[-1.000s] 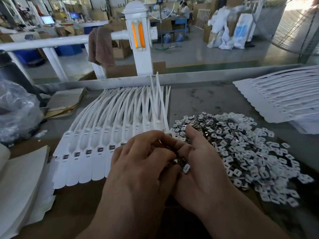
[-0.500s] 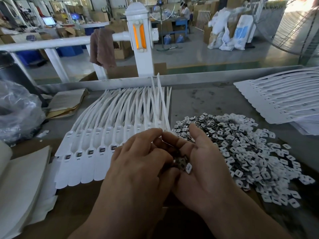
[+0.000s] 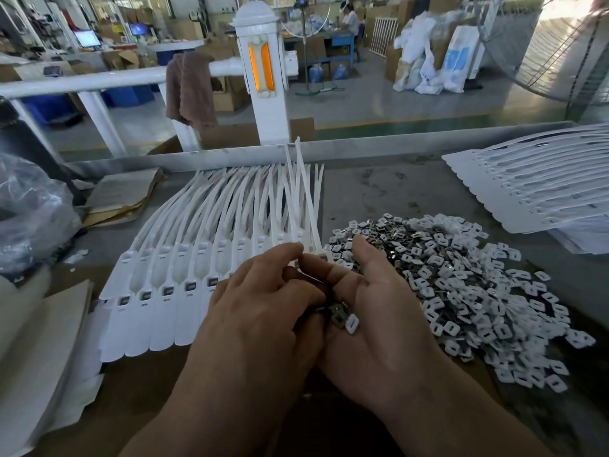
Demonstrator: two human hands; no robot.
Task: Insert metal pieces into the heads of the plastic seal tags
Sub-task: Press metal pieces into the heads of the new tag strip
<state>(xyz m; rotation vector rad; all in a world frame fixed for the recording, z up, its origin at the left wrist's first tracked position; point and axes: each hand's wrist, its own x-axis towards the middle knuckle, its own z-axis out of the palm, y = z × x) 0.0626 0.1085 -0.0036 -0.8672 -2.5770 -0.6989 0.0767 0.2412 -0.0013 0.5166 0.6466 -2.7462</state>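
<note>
A grey worktable in a factory hall holds a fanned row of white plastic seal tags at left and a heap of metal pieces at right. Nearest, the right hand cups a few pieces. The left hand curls over it, its grip hidden. A white railing post stands beyond.

dim foreground, daylight glare upper right, edges perhaps warped.
</note>
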